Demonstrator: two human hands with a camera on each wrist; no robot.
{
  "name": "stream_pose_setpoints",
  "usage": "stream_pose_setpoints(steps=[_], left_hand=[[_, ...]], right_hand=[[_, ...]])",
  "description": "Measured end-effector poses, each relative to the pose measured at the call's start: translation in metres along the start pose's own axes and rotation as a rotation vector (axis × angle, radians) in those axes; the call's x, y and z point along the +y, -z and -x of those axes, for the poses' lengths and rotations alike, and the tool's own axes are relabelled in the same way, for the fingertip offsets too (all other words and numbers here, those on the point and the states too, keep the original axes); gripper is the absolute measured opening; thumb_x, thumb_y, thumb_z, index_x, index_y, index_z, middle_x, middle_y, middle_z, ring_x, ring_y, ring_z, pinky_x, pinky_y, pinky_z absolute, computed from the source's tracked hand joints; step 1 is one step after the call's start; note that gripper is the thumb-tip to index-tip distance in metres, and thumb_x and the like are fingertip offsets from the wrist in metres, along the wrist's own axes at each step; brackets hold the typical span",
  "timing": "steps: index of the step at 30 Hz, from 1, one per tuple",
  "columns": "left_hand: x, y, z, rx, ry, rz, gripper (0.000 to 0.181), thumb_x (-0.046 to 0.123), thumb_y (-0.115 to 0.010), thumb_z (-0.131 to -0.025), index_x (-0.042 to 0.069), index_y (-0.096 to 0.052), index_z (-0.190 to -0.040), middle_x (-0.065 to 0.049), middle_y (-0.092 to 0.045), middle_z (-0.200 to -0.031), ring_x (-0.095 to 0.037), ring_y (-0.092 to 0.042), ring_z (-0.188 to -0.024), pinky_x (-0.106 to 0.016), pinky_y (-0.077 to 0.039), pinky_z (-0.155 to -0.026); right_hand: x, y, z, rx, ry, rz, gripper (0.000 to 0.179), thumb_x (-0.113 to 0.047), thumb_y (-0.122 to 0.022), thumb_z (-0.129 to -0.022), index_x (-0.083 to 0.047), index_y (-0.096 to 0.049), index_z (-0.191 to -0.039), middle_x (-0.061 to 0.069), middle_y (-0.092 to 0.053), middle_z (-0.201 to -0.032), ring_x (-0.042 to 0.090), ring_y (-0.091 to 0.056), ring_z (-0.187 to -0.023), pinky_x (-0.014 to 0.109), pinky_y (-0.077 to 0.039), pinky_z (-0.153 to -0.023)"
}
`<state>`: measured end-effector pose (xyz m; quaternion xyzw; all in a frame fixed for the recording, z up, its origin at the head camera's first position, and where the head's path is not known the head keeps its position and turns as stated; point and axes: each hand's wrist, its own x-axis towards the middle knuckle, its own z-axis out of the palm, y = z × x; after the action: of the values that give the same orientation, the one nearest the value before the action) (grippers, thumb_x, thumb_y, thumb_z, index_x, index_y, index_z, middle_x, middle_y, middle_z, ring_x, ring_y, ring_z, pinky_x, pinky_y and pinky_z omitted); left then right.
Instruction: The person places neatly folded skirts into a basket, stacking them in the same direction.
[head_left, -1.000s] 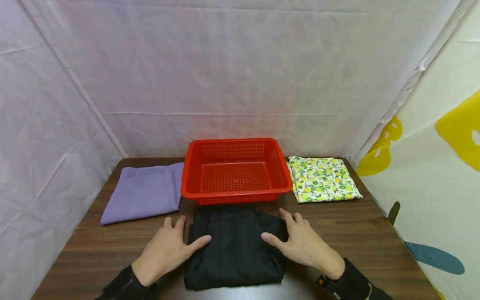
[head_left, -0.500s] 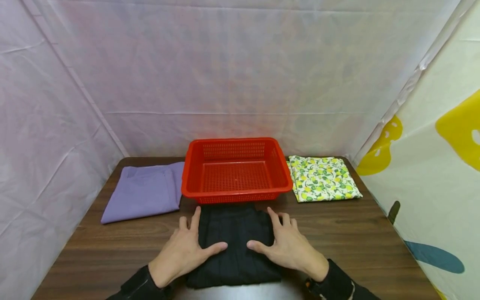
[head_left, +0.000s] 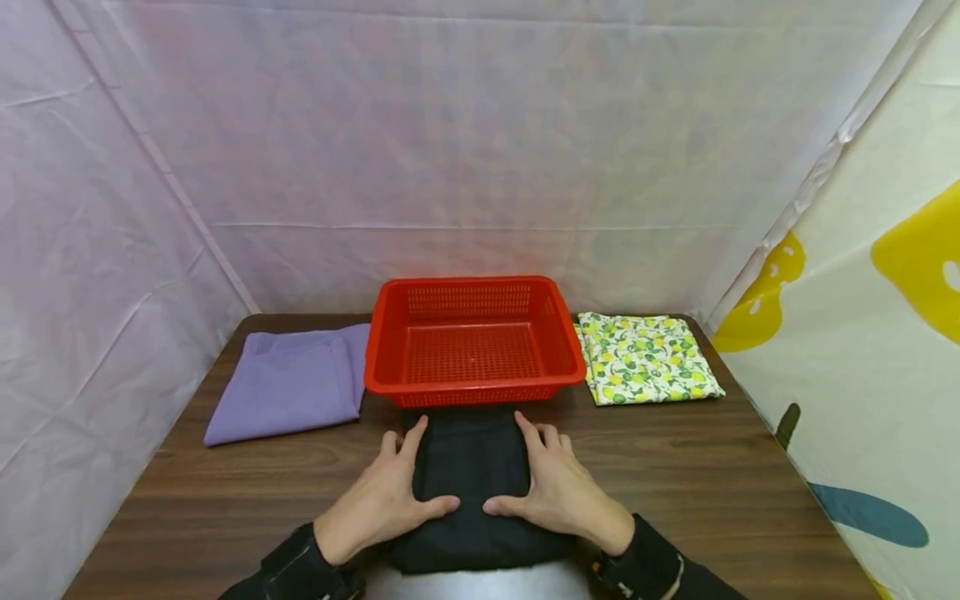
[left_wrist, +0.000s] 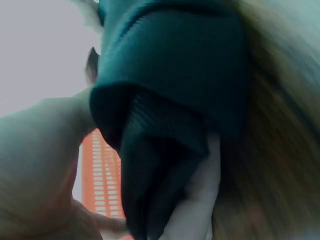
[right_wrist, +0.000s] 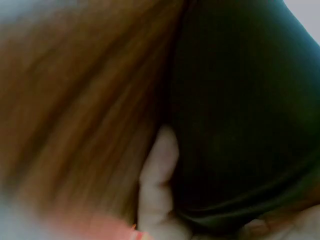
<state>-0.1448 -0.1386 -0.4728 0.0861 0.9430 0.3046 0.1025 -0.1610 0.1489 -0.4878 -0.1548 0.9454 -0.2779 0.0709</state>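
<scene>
Rising behind the red basket (head_left: pixel 474 388), a pale sheet (head_left: pixel 480 142) fills the background, while a printed sheet (head_left: pixel 847 358) with yellow and blue shapes hangs well off to the basket's right. Beneath the basket spreads a brown wooden table (head_left: pixel 247 508). The basket sits near the table's far edge, its floor showing bare. On the near side of the basket lies the black cloth (head_left: pixel 472 475), folded, its far edge close against the basket; whether they touch, I cannot tell. Left of the basket, right beside it, is a folded purple cloth (head_left: pixel 288 383). Right of the basket, just beside its wall, is a folded lemon-print cloth (head_left: pixel 652 358). Nearer than the basket, dark sleeves (head_left: pixel 652 558) reach in from the bottom. The left hand (head_left: pixel 382 500) grips the black cloth's left side, thumb on top, and the left wrist view shows fingers under the fabric. The right hand (head_left: pixel 562 492) grips the opposite side likewise, thumb on top and fingers along the edge. Both thumbs point inward, their tips apart.
</scene>
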Motion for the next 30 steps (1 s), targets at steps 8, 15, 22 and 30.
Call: stream_pose_setpoints(steps=[8,15,22,30], left_hand=[[0.000,0.001,-0.011,-0.066,-0.128,0.078,0.115,0.039,-0.099,-0.095,0.011,-0.032,-0.184,-0.035,-0.051,-0.175,-0.058,-0.055,-0.159,-0.076,-0.052,-0.123],[0.000,0.004,-0.012,-0.133,-0.177,0.166,0.106,0.028,-0.095,-0.101,0.018,-0.031,-0.185,-0.025,-0.046,-0.183,-0.064,-0.037,-0.170,-0.083,-0.039,-0.131],[0.003,0.007,-0.004,-0.142,-0.256,0.191,0.104,0.029,-0.093,-0.103,0.026,-0.029,-0.186,-0.023,-0.042,-0.186,-0.055,-0.042,-0.170,-0.081,-0.041,-0.130],[0.013,0.020,0.002,-0.132,-0.334,0.214,0.100,0.027,-0.087,-0.108,0.030,-0.026,-0.187,-0.013,-0.037,-0.190,-0.045,-0.041,-0.174,-0.077,-0.040,-0.134]], right_hand=[[0.008,0.000,-0.014,-0.047,0.134,-0.158,0.122,-0.036,-0.105,-0.090,-0.009,-0.030,-0.183,0.024,-0.049,-0.180,0.047,-0.056,-0.161,0.072,-0.048,-0.130],[0.011,0.005,-0.013,-0.059,0.194,-0.198,0.086,-0.018,-0.096,-0.099,-0.016,-0.050,-0.171,0.017,-0.067,-0.166,0.041,-0.069,-0.150,0.067,-0.056,-0.122],[0.010,0.014,0.001,-0.024,0.249,-0.190,0.082,-0.016,-0.094,-0.101,-0.022,-0.051,-0.171,0.007,-0.070,-0.164,0.030,-0.073,-0.145,0.060,-0.060,-0.120],[0.005,0.035,0.013,0.041,0.327,-0.175,0.087,-0.013,-0.094,-0.100,-0.023,-0.049,-0.173,0.005,-0.071,-0.163,0.026,-0.076,-0.140,0.053,-0.063,-0.117]])
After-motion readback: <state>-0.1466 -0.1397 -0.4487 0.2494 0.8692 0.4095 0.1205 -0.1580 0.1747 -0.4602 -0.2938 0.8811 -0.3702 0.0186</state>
